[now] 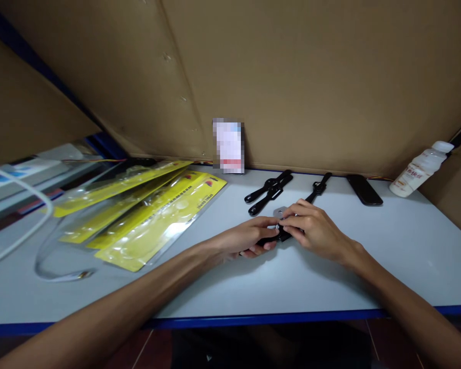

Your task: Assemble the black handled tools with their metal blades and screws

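A black spokeshave [269,240] is between my two hands, low over the middle of the table. My left hand [251,236] wraps round one of its handles, thumb pointing at the centre. The bent fingers of my right hand [311,228] pinch at the middle of the tool and partly cover it. A grey metal blade [280,211] with a hole sticks up there; how it sits in the body is hidden. Just beyond my hands lie two more black spokeshaves [269,192], side by side, and another spokeshave [318,188] to their right.
Several clear packages with yellow cards [157,220] lie fanned out at the left, beside a white cable [57,278]. A lit phone-like screen [230,146] leans on the cardboard wall [311,77]. At the right are a dark phone [364,189] and a white bottle [420,169].
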`<control>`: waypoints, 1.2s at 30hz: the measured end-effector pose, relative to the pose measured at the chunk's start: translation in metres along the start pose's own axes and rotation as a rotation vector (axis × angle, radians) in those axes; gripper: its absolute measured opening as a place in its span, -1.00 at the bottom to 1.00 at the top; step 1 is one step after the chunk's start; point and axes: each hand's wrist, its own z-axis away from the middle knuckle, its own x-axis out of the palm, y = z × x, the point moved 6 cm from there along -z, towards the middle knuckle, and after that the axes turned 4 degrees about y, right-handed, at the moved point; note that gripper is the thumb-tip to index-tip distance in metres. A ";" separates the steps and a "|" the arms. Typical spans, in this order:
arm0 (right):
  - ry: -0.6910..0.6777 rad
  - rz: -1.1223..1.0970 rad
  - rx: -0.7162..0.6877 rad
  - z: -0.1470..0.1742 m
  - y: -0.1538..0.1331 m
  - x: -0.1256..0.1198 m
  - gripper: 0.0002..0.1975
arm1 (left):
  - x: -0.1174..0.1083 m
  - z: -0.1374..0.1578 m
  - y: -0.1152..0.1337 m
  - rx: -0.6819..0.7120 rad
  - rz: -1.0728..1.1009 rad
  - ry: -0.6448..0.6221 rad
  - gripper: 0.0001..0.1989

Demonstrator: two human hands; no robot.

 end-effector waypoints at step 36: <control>0.030 -0.093 0.293 -0.002 0.013 0.007 -0.83 | -0.001 -0.001 -0.005 -0.011 -0.030 0.002 -0.54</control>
